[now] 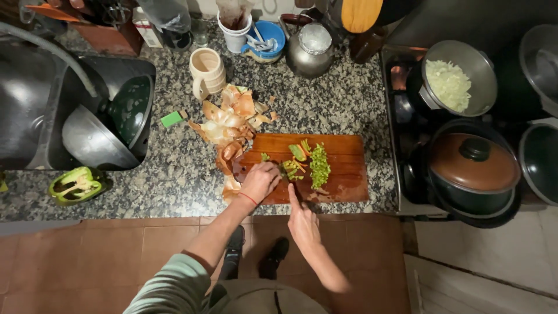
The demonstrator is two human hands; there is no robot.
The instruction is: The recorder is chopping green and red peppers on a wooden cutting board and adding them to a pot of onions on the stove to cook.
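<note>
On the wooden board [343, 168] at the worktop's [174, 174] edge, the left hand [260, 181] curls down on the pepper strips [292, 168] so they stay put, while the right hand [303, 224] grips a knife beside the chopped pile [319, 167].

On the speckled desk [174, 168] lies a wooden cutting board [343, 168]. The left hand [260, 181] presses down green pepper strips [292, 168], while the right hand [303, 224] grips a knife beside them. Chopped pepper [319, 166] sits just right; onion skins [229, 119] lie behind.
</note>
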